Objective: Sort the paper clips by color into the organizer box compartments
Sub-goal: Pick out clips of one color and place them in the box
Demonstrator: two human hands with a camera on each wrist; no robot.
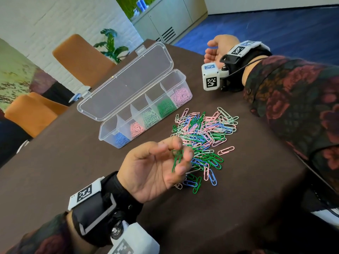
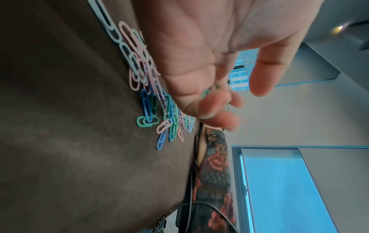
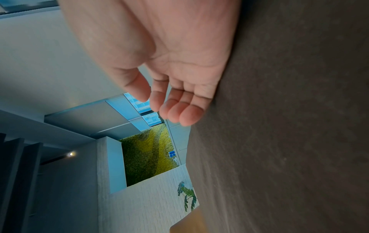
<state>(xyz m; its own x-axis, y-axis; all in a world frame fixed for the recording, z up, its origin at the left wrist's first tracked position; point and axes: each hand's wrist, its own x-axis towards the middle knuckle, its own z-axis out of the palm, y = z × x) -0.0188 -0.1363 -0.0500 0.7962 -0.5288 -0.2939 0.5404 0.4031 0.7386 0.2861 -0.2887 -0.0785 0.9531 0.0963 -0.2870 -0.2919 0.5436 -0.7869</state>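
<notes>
Left grip [image 1: 157,167] pinches dark green clips [image 1: 177,159]; right grip [image 1: 218,50] relaxed, apart

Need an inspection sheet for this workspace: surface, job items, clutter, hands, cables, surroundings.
Surface: brown table, cloth-like.
Job's things: clear organizer, lid open; compartments hold blue, pink, light green, dark green and pale pink clips, left end one looks empty. Mixed clip pile beside it.
Clutter: nothing seen.
Hands: left hand pinches green clips near the pile; right hand rests on the table, fingers relaxed, holding nothing.
Cables: thin black cable from the right wrist camera.
Surroundings: orange chairs, plant, white cabinet, blue carpet.
</notes>
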